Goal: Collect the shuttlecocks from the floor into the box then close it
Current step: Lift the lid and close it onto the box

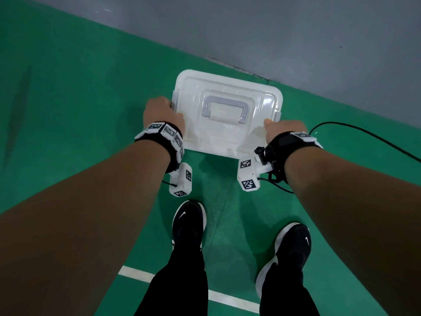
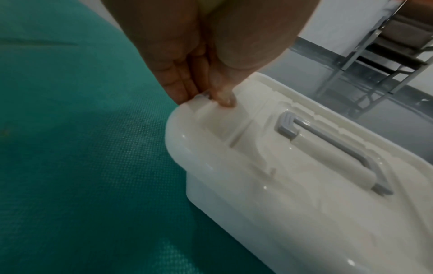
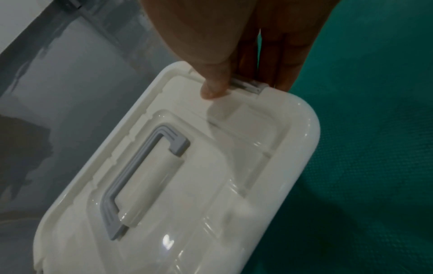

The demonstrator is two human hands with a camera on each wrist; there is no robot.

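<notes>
1. The box (image 1: 227, 115), white and translucent plastic with its lid (image 3: 211, 166) seated on top, stands on the green floor (image 1: 79, 87), just short of the grey strip beyond it and ahead of the person's two black shoes. No shuttlecock is visible on the floor around the box, and its contents cannot be made out through the plastic.

2. Handling, as a judgement: a thin-walled, glossy shell of this kind is likely light, fairly stiff but able to flex at the rim, and slippery on its smooth faces. The sound places to take hold are the grey handle (image 2: 328, 148), lying flat in the middle of the lid, and the two short ends of the box, where the grey latches (image 3: 248, 86) sit.

3. The left hand (image 1: 160, 112) is at the left end of the box: thumb curled onto the lid's edge, fingers wrapped down over the side, so the end is pinched between them.

4. The right hand (image 1: 281, 130) is at the right end of the box: the thumb tip presses on the lid beside the latch, and the fingers reach down behind it. Both hands thus clamp the box; whether either latch is fully snapped home cannot be told.
</notes>
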